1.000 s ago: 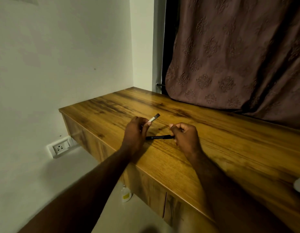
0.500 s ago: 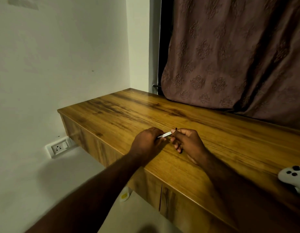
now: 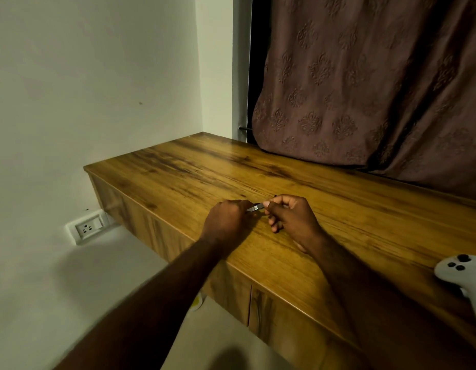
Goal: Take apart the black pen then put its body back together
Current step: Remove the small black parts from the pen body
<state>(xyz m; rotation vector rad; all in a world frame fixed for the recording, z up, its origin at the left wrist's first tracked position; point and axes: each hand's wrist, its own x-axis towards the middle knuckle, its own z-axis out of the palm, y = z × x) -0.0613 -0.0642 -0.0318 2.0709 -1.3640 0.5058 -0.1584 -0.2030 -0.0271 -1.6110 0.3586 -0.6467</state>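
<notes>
While both forearms reach in from the lower edge, two bare hands meet over a wooden desk [image 3: 338, 209]. Curled into a loose fist, the left hand [image 3: 226, 222] grips one end of the black pen [image 3: 255, 208]. Facing it, the right hand [image 3: 291, 217] pinches the pen's other end between thumb and fingertips. Only a short pale and dark stretch of pen shows between them, just above the desktop. A white game controller [image 3: 461, 273] lies at the desk's right edge, well apart.

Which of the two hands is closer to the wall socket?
The left hand. It is on the wall socket side of the pen; the right hand is on the far side.
</notes>
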